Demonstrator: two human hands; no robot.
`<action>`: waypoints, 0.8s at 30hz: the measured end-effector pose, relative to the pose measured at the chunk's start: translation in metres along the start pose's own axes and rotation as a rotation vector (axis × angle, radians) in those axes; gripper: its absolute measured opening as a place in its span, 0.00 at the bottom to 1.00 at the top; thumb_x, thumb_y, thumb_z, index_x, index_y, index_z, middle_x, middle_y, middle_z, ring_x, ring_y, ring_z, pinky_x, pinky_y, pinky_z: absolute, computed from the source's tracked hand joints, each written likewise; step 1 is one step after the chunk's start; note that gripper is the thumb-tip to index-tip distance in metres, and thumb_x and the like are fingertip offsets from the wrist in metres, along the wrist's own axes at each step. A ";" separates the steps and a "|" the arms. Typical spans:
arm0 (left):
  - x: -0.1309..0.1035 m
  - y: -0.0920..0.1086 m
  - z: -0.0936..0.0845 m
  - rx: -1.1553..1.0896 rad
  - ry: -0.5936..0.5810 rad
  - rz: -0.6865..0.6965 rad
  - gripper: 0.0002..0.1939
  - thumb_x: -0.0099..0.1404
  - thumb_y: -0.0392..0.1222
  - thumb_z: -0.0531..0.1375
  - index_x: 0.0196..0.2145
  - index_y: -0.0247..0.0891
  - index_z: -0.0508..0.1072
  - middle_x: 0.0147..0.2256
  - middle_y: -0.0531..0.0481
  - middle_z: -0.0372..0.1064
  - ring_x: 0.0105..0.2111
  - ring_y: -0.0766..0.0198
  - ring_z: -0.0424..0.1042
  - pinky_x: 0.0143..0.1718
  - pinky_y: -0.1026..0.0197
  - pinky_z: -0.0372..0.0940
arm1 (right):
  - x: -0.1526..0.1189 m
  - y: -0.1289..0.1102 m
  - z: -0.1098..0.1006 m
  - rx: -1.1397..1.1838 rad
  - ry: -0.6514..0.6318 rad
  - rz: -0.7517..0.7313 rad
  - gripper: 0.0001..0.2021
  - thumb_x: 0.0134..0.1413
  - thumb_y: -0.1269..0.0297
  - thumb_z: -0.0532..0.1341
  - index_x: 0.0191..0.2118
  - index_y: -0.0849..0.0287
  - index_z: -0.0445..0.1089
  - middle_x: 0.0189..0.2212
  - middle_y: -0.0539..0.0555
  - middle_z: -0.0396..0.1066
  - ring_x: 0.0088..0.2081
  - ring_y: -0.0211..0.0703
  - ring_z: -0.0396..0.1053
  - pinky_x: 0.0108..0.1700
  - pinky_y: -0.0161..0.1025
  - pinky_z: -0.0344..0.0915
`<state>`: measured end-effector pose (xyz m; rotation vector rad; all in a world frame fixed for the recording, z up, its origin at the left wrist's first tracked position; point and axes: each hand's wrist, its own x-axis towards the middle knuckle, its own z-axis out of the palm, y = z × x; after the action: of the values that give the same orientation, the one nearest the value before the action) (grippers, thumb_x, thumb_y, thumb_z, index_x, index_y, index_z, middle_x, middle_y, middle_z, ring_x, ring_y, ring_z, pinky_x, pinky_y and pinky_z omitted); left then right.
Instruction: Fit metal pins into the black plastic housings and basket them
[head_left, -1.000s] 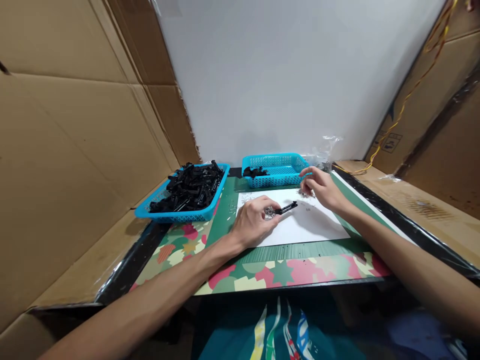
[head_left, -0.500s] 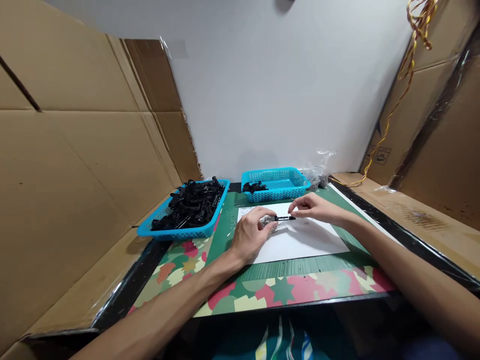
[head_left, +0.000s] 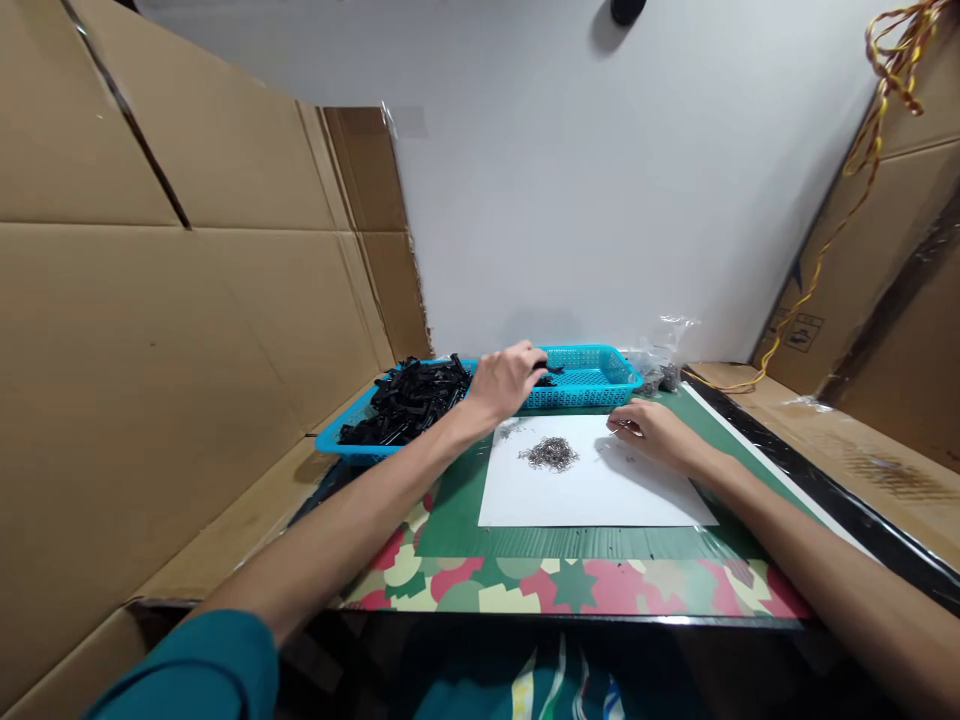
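— Right, what edges am I working around?

— Front edge of the table (head_left: 456, 520) crosses low in my feed, patterned strip (head_left: 517, 598) along it. Left cardboard panel (head_left: 225, 290), right cardboard panel (head_left: 907, 230), white wall (head_left: 585, 180) behind. 2 blue baskets: left basket (head_left: 360, 453) with a heap of black pieces (head_left: 420, 400), far basket (head_left: 600, 398) at the back, plastic bags (head_left: 664, 375) just beside its right end. Most room I see is on the white sheet (head_left: 585, 505), from the metal pile (head_left: 553, 454) to the sheet's near edge.

— Changes vs 0.5 s ago?

— Left hand (head_left: 501, 384) was low on the sheet, covering the pile. Now it's up over the left end of the far basket, pile uncovered. Right hand (head_left: 651, 432) had fingertips at the part's tip; now the hands are well apart. My view has swung a little too.

— Grip?

— Left: thumb and fingers pinched on the black part (head_left: 541, 366), at the far basket. Right: fingers curled near the sheet's right side; can't tell if anything's between them.

— Part's heading?

— Earlier its long axis ran roughly left-right, tip toward the right hand. Now fingers hide most of it and black bits in the basket blend in, so I can't call the axis.
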<state>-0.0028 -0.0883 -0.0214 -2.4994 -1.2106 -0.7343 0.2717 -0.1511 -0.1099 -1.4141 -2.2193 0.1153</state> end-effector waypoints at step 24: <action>-0.010 -0.162 -0.066 0.059 -0.606 -0.136 0.09 0.59 0.45 0.65 0.35 0.41 0.84 0.35 0.47 0.82 0.37 0.55 0.79 0.37 0.61 0.66 | -0.005 -0.017 0.007 -0.090 -0.072 -0.060 0.22 0.73 0.58 0.54 0.25 0.55 0.66 0.23 0.57 0.71 0.25 0.46 0.67 0.31 0.43 0.47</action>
<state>-0.1569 -0.0242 0.0318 -2.6961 -1.5667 0.0590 0.2563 -0.1620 -0.1123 -1.4091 -2.3506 0.0466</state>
